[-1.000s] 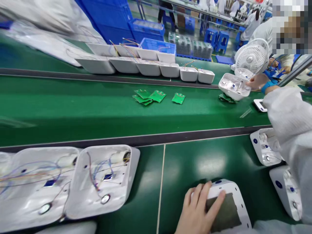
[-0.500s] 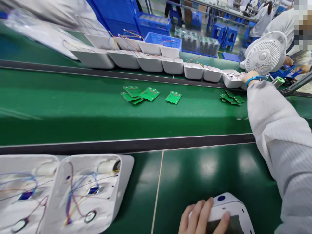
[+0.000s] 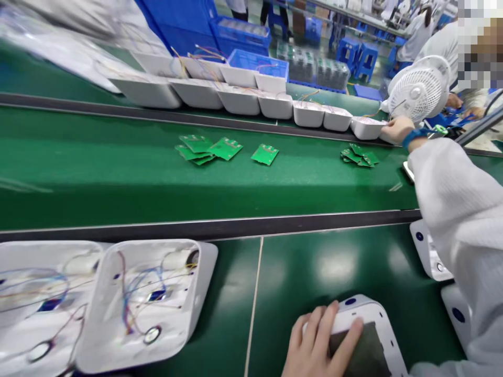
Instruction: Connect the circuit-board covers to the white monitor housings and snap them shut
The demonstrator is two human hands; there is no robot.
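1. The left hand (image 3: 314, 348) grips a white plastic panel with rounded corners and a dark grey rectangular screen (image 3: 387, 332), its thumb laid across the front and its other fingers over the upper left edge.
2. That panel is on the dark green worktop (image 3: 330, 267), at the bottom of the view, right of a pale seam line.
3. The right hand (image 3: 398, 129), a blue band (image 3: 414, 137) at its wrist, reaches to the far side. Its fingers bend down at the right end of a row of white tub-shaped plastic housings (image 3: 237, 101); I cannot tell whether they grip or only touch.
4. Before that row, thin green square circuit boards (image 3: 226, 148) lie in two overlapping groups, with a single one between.
5. At near left, two open white housings with coloured wires inside (image 3: 147, 314) stand side by side.
6. A white round fan (image 3: 417, 94) stands behind the right hand.
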